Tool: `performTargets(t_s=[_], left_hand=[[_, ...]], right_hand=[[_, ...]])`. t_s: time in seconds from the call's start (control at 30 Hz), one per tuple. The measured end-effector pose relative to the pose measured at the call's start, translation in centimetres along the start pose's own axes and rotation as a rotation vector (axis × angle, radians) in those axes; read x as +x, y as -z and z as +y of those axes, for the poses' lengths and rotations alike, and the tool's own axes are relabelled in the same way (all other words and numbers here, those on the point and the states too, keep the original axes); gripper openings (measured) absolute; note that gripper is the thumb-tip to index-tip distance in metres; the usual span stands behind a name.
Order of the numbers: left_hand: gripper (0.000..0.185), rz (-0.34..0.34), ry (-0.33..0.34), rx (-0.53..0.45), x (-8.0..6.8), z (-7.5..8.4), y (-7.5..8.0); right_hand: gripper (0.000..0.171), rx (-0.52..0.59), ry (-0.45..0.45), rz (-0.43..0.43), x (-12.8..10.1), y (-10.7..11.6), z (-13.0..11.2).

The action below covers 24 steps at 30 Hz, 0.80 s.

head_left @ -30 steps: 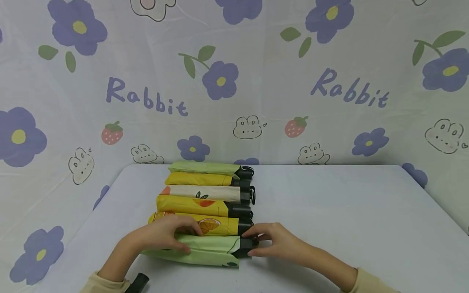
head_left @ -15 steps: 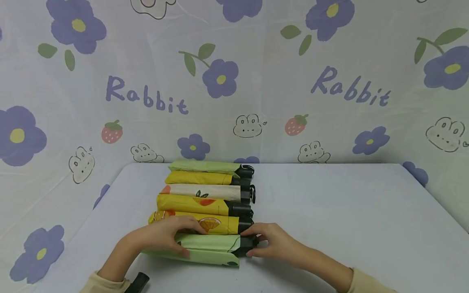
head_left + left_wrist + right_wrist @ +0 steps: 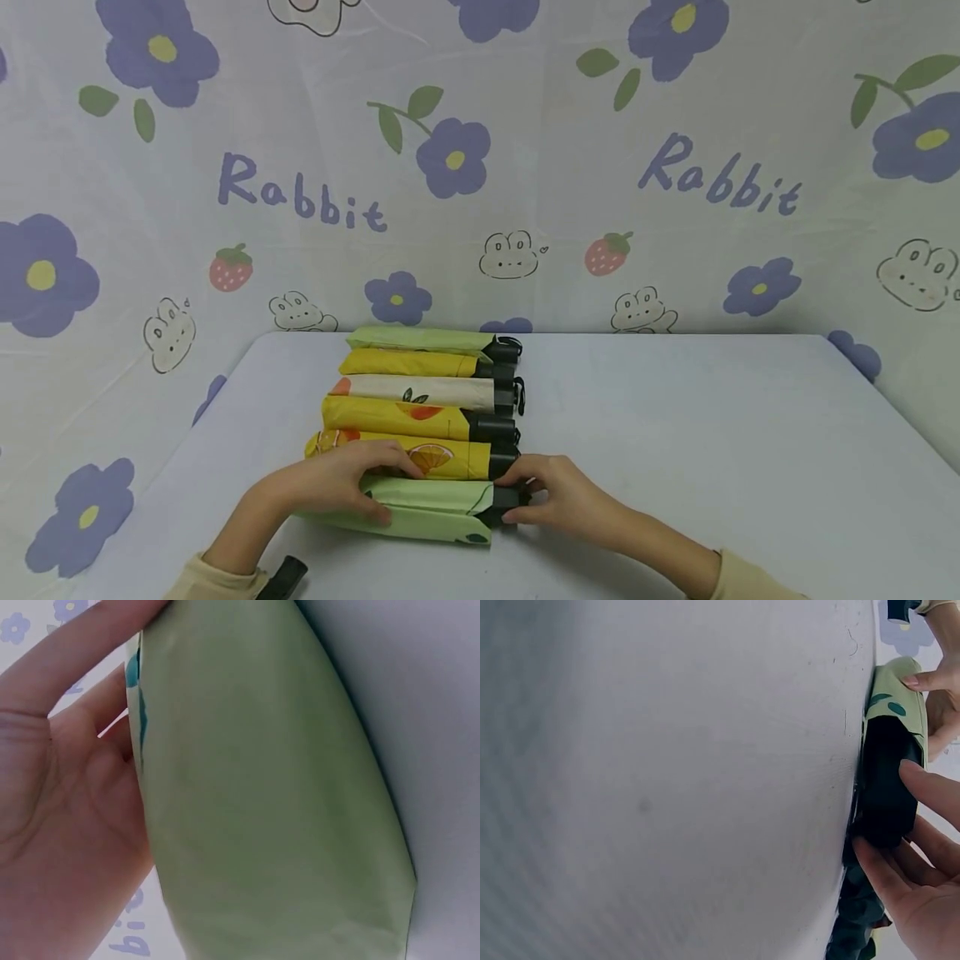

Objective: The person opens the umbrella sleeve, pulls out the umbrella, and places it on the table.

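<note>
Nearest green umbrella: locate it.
In the head view, the nearest green umbrella lies below and mostly left of centre, at the row's near end, beside the orange-slice yellow umbrella.

Compared with one second earlier: slight widening of the left grip [image 3: 345, 477] on the light-green umbrella [image 3: 431, 518], by a small shift of the thumb toward the near edge of the table [image 3: 675, 417] and of the fingertips [image 3: 414, 471] toward its right edge. Opposite, slight leftward advance of the right grip [image 3: 562, 493] at the black handle [image 3: 503, 502], and of the right sleeve [image 3: 738, 577].
</note>
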<state>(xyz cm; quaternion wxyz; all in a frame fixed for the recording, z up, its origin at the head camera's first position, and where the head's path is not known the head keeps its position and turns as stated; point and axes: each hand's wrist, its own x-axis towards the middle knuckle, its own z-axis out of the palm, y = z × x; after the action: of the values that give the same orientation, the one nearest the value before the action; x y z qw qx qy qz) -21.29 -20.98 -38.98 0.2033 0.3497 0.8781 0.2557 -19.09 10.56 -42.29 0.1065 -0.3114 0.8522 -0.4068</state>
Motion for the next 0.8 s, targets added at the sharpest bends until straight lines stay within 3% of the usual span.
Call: performTargets(t_s=[0.17, 0.8], left_hand=[[0.048, -0.001, 0.003, 0.004, -0.1, 0.0, 0.1], [0.052, -0.022, -0.001, 0.024, -0.3, 0.0, 0.2]], right_hand=[[0.032, 0.008, 0.011, -0.010, -0.1, 0.1, -0.1], [0.030, 0.123, -0.089, 0.005, -1.4, 1.2, 1.0]])
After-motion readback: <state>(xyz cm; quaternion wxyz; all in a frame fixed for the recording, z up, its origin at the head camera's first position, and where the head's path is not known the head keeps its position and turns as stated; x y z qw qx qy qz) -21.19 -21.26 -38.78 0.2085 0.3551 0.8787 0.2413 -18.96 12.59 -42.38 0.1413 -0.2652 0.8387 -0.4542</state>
